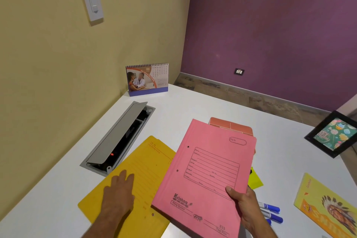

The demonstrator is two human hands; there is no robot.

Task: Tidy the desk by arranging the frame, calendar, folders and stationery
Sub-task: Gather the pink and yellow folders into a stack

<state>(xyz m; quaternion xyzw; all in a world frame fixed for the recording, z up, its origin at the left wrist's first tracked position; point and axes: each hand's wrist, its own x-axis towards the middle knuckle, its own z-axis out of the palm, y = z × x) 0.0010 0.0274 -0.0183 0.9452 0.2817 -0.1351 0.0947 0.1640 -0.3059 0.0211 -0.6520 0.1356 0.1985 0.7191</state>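
Three folders lie around the middle of the white bench (193, 106): one pink folder (206, 172), one yellow folder (139, 176) and one orange folder (231, 126). The right hand (244, 206) pinches the pink folder at its near right edge, thumb on top, grip pressed onto the card, and holds it tilted above the bench. Left of the pink folder, the left hand (118, 191) rests flat on the yellow folder, fingers spread. The orange folder shows just beyond the pink folder, partly under it. One calendar (147, 79) stands far beyond the pink folder, at the wall corner. One frame (333, 134) leans to its far right. Three blue markers (270, 212) lie just right of the pink folder, behind the right hand. One yellow-green note (255, 179) peeks from its right edge. One yellow booklet (326, 208) lies further right. One open cable hatch (119, 135) sits to its left.
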